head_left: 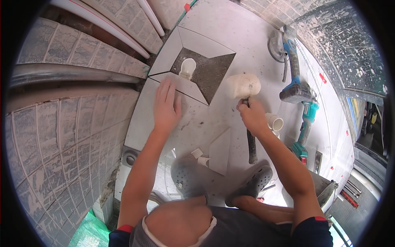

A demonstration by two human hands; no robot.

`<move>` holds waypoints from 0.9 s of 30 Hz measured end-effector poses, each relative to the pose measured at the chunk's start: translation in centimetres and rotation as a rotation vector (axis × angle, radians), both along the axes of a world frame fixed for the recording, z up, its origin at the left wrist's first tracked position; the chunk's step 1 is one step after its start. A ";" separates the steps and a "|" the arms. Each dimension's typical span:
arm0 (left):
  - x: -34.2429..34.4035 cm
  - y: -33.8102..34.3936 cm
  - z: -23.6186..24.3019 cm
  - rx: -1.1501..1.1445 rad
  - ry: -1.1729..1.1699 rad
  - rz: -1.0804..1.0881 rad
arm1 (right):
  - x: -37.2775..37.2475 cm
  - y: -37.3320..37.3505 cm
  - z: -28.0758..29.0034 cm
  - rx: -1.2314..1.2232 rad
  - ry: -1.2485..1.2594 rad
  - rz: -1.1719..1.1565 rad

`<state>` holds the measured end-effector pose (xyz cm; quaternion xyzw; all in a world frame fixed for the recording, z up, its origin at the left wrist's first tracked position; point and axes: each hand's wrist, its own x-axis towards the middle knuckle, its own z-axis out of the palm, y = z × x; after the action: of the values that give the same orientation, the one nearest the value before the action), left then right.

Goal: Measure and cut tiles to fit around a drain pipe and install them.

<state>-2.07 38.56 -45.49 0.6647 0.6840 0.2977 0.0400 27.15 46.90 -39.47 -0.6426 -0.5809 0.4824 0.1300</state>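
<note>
My left hand [167,107] lies with its fingers stretched out and together. Its fingertips rest on a cut light tile piece [187,87] along the near side of a square opening in the floor. Grey mortar [210,72] shows inside that opening, and a white plastic pipe piece [187,68] stands in it. My right hand [253,116] is wrapped round the dark handle of a mallet [244,85]. The mallet's pale, slightly blurred head is up, just right of the opening. Other cut tile pieces [169,53] frame the opening's left and far sides; its right side shows mortar.
A blue cordless angle grinder [293,61] and a teal power tool [306,123] lie at the right. Near my right forearm is a white pipe fitting [275,122]. A tile offcut [220,151] lies before my shoes. A tiled wall [61,136] borders the left; a bucket [323,189] stands lower right.
</note>
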 end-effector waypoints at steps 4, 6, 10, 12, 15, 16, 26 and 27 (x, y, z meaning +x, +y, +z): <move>2.7 -3.1 1.6 -0.105 -0.187 -0.023 | 1.6 -0.4 -2.6 -0.022 -0.099 0.045; 3.4 -4.2 1.9 -0.142 -0.223 -0.055 | 2.3 -1.0 -4.5 0.049 -0.171 0.070; 2.8 -6.6 3.5 -0.186 -0.270 0.026 | 2.2 -2.7 -6.6 0.133 -0.134 0.110; 2.2 -8.7 4.2 -0.105 -0.297 0.063 | 2.5 -3.0 -6.4 0.036 -0.191 0.110; 0.0 -14.8 6.4 -0.191 -0.386 0.300 | 3.5 -2.3 -5.3 0.028 -0.267 0.230; -0.7 -17.1 6.9 -0.269 -0.377 0.418 | 3.1 -2.3 -3.7 0.045 -0.315 0.294; -5.0 -26.9 5.7 -0.478 0.140 0.552 | -1.8 0.4 8.4 0.010 -0.550 0.656; -4.8 -26.9 5.5 -0.469 0.134 0.542 | -2.1 0.4 8.4 0.015 -0.558 0.644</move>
<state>-6.88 11.68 -40.04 0.4501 0.8861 0.0882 0.0664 25.01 47.31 -31.02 -0.5332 -0.7683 0.3019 -0.1850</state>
